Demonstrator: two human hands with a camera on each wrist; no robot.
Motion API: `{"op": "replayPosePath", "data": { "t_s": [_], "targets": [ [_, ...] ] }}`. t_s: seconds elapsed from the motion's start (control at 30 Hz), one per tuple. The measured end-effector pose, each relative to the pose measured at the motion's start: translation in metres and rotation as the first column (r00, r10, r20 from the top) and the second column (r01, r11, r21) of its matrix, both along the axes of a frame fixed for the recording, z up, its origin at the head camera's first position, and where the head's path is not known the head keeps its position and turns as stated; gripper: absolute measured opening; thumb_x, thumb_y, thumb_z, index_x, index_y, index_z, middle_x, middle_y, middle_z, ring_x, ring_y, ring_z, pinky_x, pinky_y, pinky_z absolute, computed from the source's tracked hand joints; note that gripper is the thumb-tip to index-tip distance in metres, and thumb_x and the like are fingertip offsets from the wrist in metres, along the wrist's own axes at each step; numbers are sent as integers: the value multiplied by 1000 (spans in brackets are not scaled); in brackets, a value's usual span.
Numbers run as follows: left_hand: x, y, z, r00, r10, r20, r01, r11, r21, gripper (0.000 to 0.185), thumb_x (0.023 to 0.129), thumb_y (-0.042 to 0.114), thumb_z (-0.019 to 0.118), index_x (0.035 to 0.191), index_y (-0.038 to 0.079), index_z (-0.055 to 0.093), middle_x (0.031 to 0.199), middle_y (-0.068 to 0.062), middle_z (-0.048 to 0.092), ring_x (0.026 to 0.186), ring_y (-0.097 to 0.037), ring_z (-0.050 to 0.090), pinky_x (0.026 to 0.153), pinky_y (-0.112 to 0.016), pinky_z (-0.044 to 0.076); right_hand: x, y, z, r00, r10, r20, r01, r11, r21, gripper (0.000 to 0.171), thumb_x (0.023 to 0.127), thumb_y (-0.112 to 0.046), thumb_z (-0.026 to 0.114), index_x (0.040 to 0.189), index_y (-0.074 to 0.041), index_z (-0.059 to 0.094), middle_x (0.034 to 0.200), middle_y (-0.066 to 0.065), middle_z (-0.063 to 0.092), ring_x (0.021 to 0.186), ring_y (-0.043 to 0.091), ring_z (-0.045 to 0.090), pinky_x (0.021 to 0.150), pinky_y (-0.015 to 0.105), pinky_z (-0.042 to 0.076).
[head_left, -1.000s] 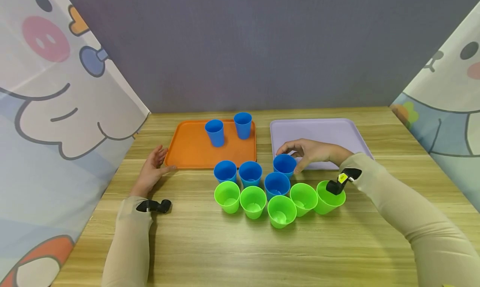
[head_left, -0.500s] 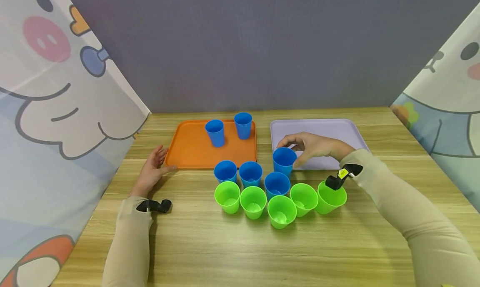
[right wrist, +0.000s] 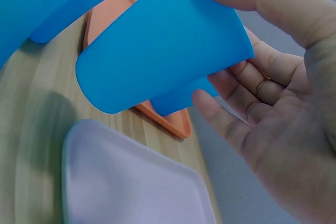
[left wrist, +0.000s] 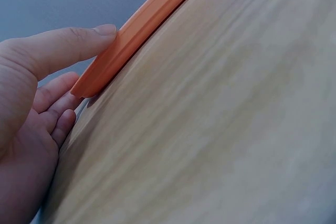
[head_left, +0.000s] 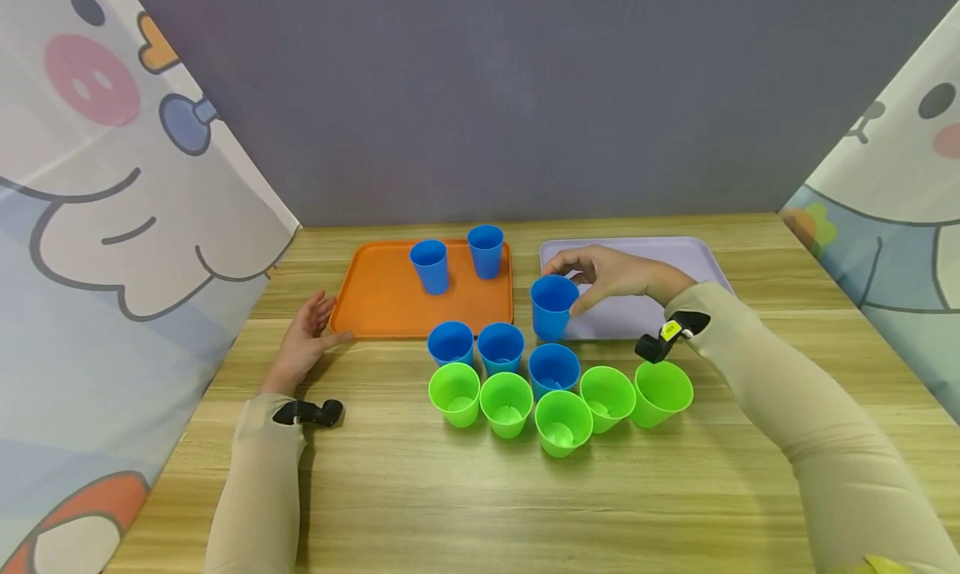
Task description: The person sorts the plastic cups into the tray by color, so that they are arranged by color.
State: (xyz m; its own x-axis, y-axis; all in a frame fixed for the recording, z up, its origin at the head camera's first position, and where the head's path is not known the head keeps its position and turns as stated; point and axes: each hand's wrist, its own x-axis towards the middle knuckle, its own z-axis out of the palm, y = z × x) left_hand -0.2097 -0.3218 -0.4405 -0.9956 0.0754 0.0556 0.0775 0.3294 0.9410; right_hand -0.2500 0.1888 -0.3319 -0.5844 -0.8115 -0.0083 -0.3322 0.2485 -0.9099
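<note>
My right hand [head_left: 618, 276] holds a blue plastic cup [head_left: 552, 309] near its rim, between thumb and fingers. In the right wrist view that cup [right wrist: 157, 45] hangs above the wooden table, tilted in the frame, by the lilac tray [right wrist: 131, 171]. My left hand [head_left: 302, 339] lies at the near left corner of the orange tray [head_left: 375, 307]; its thumb [left wrist: 68, 45] touches the tray's rim [left wrist: 142, 24], with the other fingers loose beside the corner. Two blue cups [head_left: 430, 266] [head_left: 487, 253] stand upright on the orange tray.
Three blue cups [head_left: 451, 341] [head_left: 501, 346] [head_left: 554, 370] stand on the table before the trays. Several green cups, one of them a green cup [head_left: 564, 424] nearest me, form a row closer in. A grey panel [head_left: 480, 99] closes off the back.
My right hand has lifted the blue cup out of the back of the group, then carried it up, away from me and slightly left. The left hand has stayed in place.
</note>
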Motion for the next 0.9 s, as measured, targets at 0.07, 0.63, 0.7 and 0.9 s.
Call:
{"op": "replayPosePath", "data": {
  "t_s": [0.07, 0.63, 0.7, 0.9],
  "targets": [
    [0, 0, 0, 1000, 2, 1, -2, 1000, 3, 97, 87, -5, 72, 157, -2, 6, 159, -26, 23, 145, -41, 23, 118, -52, 20, -1, -4, 3, 1000, -12, -8, 12, 1000, 4, 57, 77, 2, 80, 127, 8, 55, 120, 16, 59, 115, 30, 53, 106, 50, 40],
    [-2, -1, -2, 1000, -9, -13, 9, 1000, 1, 99, 87, -4, 73, 158, -1, 4, 159, -26, 22, 145, -44, 22, 117, -54, 20, -15, -42, 15, 999, -42, -32, 42, 999, 7, 57, 79, 0, 79, 130, 6, 56, 121, 15, 63, 116, 31, 55, 105, 49, 41],
    [-1, -1, -3, 1000, -8, -20, 8, 1000, 3, 99, 87, -2, 74, 158, -1, 6, 159, -27, 22, 144, -44, 23, 117, -54, 20, -16, -46, 16, 998, -49, -29, 50, 999, 6, 57, 78, 0, 79, 130, 5, 56, 122, 14, 63, 116, 31, 55, 104, 48, 42],
    [0, -2, -5, 998, -17, -55, 18, 1000, 21, 101, 86, 12, 79, 157, -3, 10, 159, -26, 24, 145, -40, 25, 118, -44, 22, -20, -61, 17, 998, -49, -29, 49, 999, -1, 57, 79, 0, 78, 131, 6, 55, 120, 15, 63, 117, 31, 55, 103, 47, 44]
  ]
}}
